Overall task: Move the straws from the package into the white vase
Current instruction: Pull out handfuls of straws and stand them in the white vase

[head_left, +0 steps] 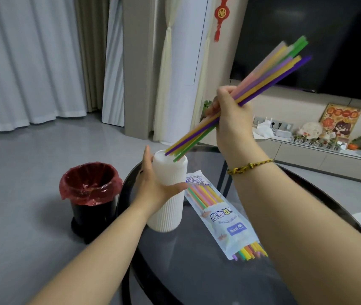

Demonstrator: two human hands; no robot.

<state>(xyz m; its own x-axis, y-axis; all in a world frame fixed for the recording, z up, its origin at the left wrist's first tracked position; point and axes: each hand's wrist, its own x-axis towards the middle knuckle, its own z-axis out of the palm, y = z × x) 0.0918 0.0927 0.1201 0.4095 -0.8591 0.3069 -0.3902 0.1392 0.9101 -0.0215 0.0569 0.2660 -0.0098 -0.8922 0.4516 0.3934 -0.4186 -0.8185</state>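
Observation:
My left hand [153, 183] grips the ribbed white vase [167, 208], which leans a little toward me on the dark round table [197, 271]. My right hand [230, 115] is closed around a bundle of several coloured straws [269, 75]. The bundle slants down to the left and its lower tips are at the vase's mouth, some just inside. The straw package [223, 223] lies flat on the table right of the vase, with more coloured straws sticking out of its near open end.
A black bin with a red liner [90, 188] stands on the floor left of the table. A TV [329, 40] hangs at the right above a low cabinet [307, 150] carrying small plants and ornaments. Curtains fill the left.

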